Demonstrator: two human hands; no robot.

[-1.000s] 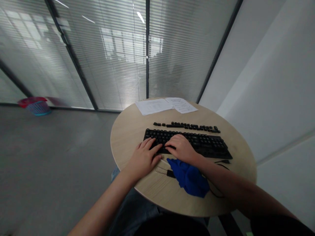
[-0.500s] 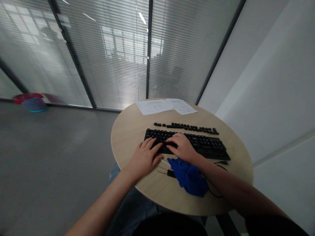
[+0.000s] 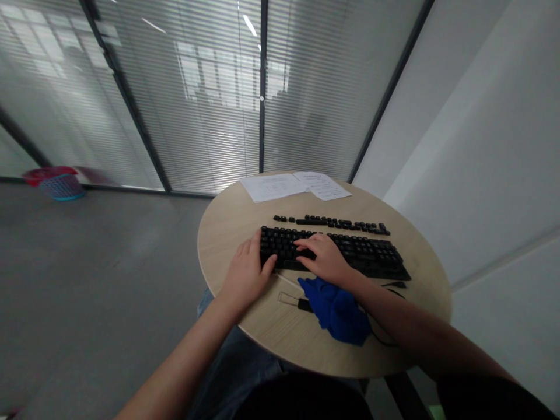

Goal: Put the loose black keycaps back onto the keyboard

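A black keyboard point(image 3: 376, 256) lies on the round wooden table point(image 3: 223, 224). My left hand point(image 3: 247, 268) holds its left end, fingers along the side and thumb at the front edge. Over the keys left of its middle, my right hand point(image 3: 324, 256) is curled, thumb and fingertips bent toward each other. Whatever is between those fingertips cannot be told from the dark keys. Behind the keyboard, loose black keycaps point(image 3: 345, 224) lie in rows, with a long one point(image 3: 311, 221) among them. A wire keycap puller point(image 3: 304, 304) with a black handle rests in front, partly under a blue cloth point(image 3: 336, 312).
Printed papers point(image 3: 275, 186) lie at the table's far edge. A black cable point(image 3: 396, 284) runs near the right forearm. On the floor at left stands a red and blue basket point(image 3: 61, 185). Glass panels with blinds point(image 3: 210, 116) rise behind the table; a white wall point(image 3: 494, 175) is at right.
My left hand has moved left, off the keys, to the keyboard's left end. My right hand stays over nearly the same keys.
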